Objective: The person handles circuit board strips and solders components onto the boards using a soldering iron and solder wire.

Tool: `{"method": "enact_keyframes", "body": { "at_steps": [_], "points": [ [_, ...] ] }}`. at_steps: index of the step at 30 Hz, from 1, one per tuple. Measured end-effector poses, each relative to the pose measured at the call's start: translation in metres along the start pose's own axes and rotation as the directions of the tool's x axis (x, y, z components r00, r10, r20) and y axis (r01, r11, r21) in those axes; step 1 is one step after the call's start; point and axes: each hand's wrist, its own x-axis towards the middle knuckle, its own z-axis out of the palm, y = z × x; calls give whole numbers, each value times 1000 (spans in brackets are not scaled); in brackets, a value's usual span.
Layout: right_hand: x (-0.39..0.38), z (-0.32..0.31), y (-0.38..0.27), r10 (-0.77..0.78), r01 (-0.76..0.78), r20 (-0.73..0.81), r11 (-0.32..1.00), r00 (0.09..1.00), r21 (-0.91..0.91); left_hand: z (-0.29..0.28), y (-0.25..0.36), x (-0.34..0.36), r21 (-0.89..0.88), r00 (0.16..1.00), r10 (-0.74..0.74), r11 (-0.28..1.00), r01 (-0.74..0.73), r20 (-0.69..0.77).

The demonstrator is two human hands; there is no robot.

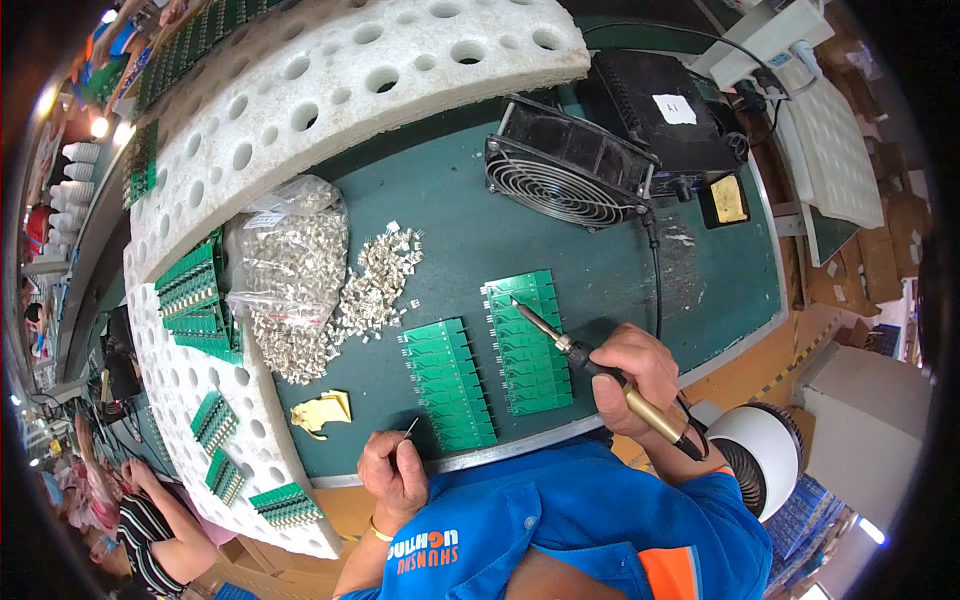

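My right hand [636, 372] is wrapped round the handle of a soldering iron [578, 352]. The iron slants up to the left, its tip over the upper part of the right green circuit board panel [535, 360]; whether it touches cannot be told. A second green circuit board panel [447, 385] lies to the left, and small white parts line the left edges of both. Near the table's front edge, my left hand [393, 472] pinches a thin wire [411, 427], which looks like solder, beside that left panel's lower corner.
Small white connectors [378, 275] spill from a clear plastic bag [290, 250]. Yellow paper [321, 412] lies nearby. White foam sheets [290, 110] with holes hold more boards [200, 300]. A black fan [570, 165], black box [650, 110] and yellow sponge [729, 199] stand far right. Other people sit left.
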Motion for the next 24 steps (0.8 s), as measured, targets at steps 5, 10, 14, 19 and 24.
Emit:
{"method": "enact_keyframes", "body": {
  "at_steps": [5, 10, 14, 19, 24],
  "points": [
    [6, 3, 5, 37, -37, 40, 999, 999, -9, 1, 1, 2, 33, 999, -47, 998, 47, 13],
    [8, 6, 9, 58, -58, 62, 998, 996, -1, 0, 1, 5, 38, 998, -53, 998, 52, 34],
    [9, 8, 7, 68, -70, 67, 997, 995, 24, -3, 1, 2, 29, 998, -65, 997, 64, 13],
    [8, 5, 2, 33, -33, 26, 999, 999, 5, 3, 2, 6, 25, 999, -50, 998, 49, 12],
    [14, 2, -6, -51, 52, -29, 998, 998, 38, 3, -2, 1, 21, 997, -60, 998, 61, -50]
  ]
}}
